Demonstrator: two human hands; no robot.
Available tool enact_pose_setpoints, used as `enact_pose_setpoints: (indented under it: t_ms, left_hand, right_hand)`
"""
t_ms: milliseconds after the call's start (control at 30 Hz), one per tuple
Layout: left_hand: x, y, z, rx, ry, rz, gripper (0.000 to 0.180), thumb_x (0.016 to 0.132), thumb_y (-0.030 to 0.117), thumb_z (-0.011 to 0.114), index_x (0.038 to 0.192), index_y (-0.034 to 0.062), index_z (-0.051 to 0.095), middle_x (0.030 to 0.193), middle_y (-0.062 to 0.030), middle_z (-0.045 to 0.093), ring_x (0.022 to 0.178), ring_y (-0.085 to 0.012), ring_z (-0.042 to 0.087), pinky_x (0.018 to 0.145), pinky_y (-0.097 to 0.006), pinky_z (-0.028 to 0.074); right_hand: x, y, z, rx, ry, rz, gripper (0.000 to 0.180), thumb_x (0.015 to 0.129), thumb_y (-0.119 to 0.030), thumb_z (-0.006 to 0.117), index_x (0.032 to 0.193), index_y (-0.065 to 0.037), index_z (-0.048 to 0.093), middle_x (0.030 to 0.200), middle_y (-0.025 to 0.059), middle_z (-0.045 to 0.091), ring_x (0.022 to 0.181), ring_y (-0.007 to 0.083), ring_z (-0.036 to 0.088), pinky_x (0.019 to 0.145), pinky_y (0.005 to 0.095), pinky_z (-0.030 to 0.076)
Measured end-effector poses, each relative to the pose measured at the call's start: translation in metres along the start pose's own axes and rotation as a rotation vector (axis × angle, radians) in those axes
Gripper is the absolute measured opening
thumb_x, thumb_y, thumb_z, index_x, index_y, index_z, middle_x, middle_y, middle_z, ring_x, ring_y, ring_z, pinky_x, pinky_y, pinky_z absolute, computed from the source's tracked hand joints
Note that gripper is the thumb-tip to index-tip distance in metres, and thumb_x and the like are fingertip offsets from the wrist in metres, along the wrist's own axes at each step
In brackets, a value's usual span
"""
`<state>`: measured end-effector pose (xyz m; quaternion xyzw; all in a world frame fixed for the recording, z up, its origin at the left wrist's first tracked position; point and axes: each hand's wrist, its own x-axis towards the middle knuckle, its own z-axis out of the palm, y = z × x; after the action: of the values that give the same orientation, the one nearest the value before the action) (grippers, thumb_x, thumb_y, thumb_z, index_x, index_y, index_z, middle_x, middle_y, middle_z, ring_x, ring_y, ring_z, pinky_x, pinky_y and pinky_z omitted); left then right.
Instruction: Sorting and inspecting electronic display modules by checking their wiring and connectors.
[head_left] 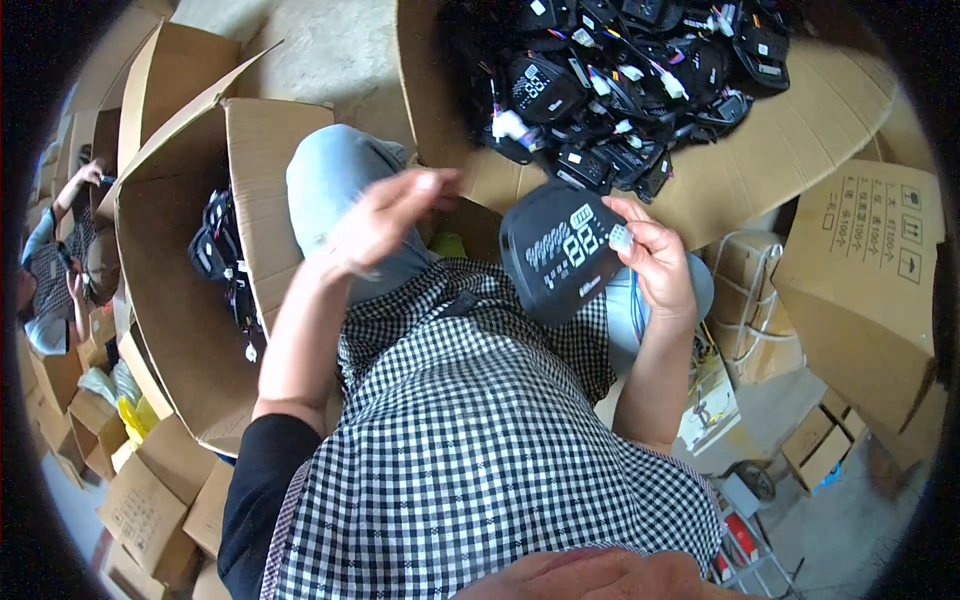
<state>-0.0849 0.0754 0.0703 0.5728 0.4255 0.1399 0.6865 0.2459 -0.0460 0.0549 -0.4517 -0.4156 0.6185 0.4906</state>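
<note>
Right hand [655,262]: fingers curled around the right edge of a black display panel [562,252], thumb on its face, holding it above the lap. Left hand [385,215]: raised, fingers loosely spread and blurred, holding nothing, just left of the panel and apart from it.

Large cardboard sheet [800,130], upper right: flattened, bearing a heap of black display units [620,80] with tangled wires and white connectors.

Open cardboard box [180,260], left: flaps up, holding several more black units [215,245] with cables along its inner right wall.

Closed carton [870,270], right: tilted, printed side showing. Smaller cartons [145,510] stacked at lower left; more small boxes at lower right.

Checked apron [480,450]: black and white, covers the lap; blue trouser knee [335,180] above it.

Floor [340,50]: grey concrete, visible between the boxes.

Another person [60,260] sits at the far left edge, arms raised, among cartons.

Display panel, detail: rounded shield shape, glossy dark face with pale segment markings, face turned up toward the camera. Its long axis runs from lower left to upper right, the narrower end toward the apron. Coloured wires [637,305] hang below the right hand.
</note>
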Motion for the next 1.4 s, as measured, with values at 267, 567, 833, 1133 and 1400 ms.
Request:
enact_pose_setpoints:
  t_ms: [267,567,833,1133,1400]
  left_hand:
    - [0.091,-0.059,0.066,-0.866,0.151,0.305,0.040,0.100,0.031,0.050,0.130,0.0043,0.051,0.106,-0.0046,0.064,0.067,-0.0079,0.047,0.061,-0.021,0.040]
    - [0.070,-0.100,0.078,-0.051,0.172,0.226,0.027,0.091,0.020,0.066,0.112,0.0038,0.064,0.094,-0.0035,0.067,0.086,-0.0129,0.060,0.080,-0.026,0.047]
    - [0.046,-0.074,0.074,0.763,-0.049,0.518,0.027,0.085,0.034,0.065,0.104,0.0157,0.070,0.086,-0.0043,0.064,0.084,-0.0243,0.061,0.075,-0.037,0.044]
    - [0.024,-0.065,0.070,1.002,-0.196,0.363,0.025,0.081,0.030,0.068,0.103,0.0167,0.068,0.089,-0.0014,0.063,0.088,-0.0220,0.058,0.076,-0.036,0.039]
    - [0.007,-0.048,0.083,0.701,0.156,0.324,0.023,0.088,0.032,0.061,0.093,0.0099,0.064,0.086,-0.0089,0.064,0.087,-0.0288,0.057,0.083,-0.041,0.038]
  right_hand:
    - [0.083,0.034,-0.051,-0.232,-0.403,0.233,0.016,0.090,-0.016,0.063,0.091,0.000,0.067,0.128,0.0097,0.053,0.117,0.0182,0.049,0.103,0.0332,0.034]
    - [0.075,0.056,0.029,-0.196,0.022,0.453,0.014,0.092,-0.019,0.059,0.086,-0.009,0.066,0.063,-0.0011,0.060,0.057,0.0044,0.050,0.053,0.0224,0.037]
    - [0.031,0.073,0.038,-0.368,-0.140,0.596,0.022,0.086,-0.018,0.062,0.078,0.000,0.069,0.059,-0.0034,0.051,0.056,0.0056,0.043,0.050,0.0271,0.035]
    - [0.025,0.113,0.044,-0.241,-0.328,0.637,0.020,0.091,-0.019,0.061,0.081,-0.002,0.067,0.062,-0.0051,0.052,0.057,0.0049,0.044,0.051,0.0246,0.037]
    - [0.109,0.067,0.035,-0.823,0.233,-0.037,0.021,0.086,-0.023,0.063,0.090,-0.004,0.070,0.100,0.0146,0.066,0.089,0.0302,0.063,0.077,0.0380,0.049]
